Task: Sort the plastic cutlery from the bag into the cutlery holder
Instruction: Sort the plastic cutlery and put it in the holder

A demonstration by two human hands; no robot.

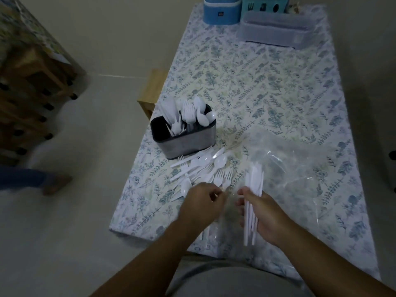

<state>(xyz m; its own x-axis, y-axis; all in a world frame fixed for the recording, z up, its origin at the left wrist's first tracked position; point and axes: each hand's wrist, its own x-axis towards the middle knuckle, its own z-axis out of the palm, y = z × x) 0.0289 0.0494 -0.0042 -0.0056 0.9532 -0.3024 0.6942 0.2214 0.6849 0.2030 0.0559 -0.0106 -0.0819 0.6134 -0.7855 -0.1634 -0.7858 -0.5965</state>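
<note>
A dark cutlery holder [186, 142] stands near the table's left edge, with white plastic knives, forks and spoons upright in its compartments. In front of it lies a loose pile of white cutlery [201, 168]. My left hand [201, 204] hovers at the pile's near edge, fingers curled and pinching a thin white piece. My right hand [263, 213] grips a bundle of white knives [252, 202], handles pointing toward me. A clear plastic bag [295, 166] lies crumpled just beyond my right hand.
The table wears a floral cloth [257, 82]. At its far end stand a blue container [220, 11], a teal basket [265, 5] and a clear lidded box [276, 31]. A wooden stool [150, 93] sits left of the table, a wooden shelf [32, 82] further left.
</note>
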